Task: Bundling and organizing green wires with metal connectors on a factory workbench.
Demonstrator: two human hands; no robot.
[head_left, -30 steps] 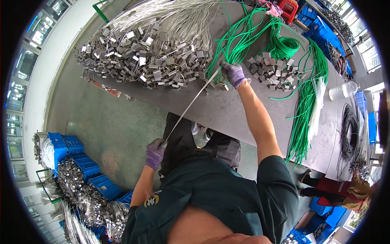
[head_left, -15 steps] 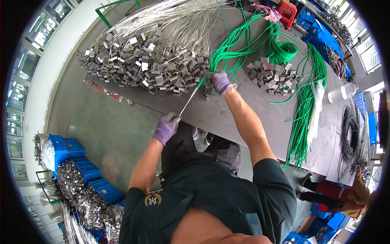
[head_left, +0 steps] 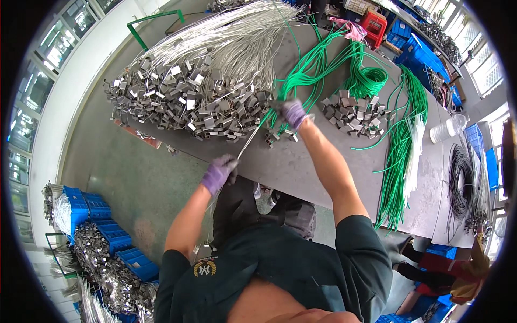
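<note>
My left hand (head_left: 218,173), in a purple-and-grey glove, is closed on a thin pale wire (head_left: 249,142) near the table's front edge. The wire runs taut up and right toward the near end of a bundle of green wires (head_left: 299,74). My right hand (head_left: 292,113), gloved the same way, is closed at that near end; its fingertips are slightly blurred and partly hidden. Small metal blocks (head_left: 272,138) hang or lie just below it. Left of my right hand lies a big heap of grey metal blocks (head_left: 202,102) with silvery wires (head_left: 231,32) spreading behind.
The grey table (head_left: 323,161) also bears a second pile of blocks (head_left: 355,114), green wires (head_left: 401,161), a clear plastic jug (head_left: 448,128) and a dark wire coil (head_left: 461,172). Blue crates (head_left: 137,264) stand at lower left. A person (head_left: 452,269) is at lower right.
My left hand has lowered slightly and stays on the pale wire. My right hand is still at the green bundle, turned a little; the metal blocks below it have shifted and spread.
</note>
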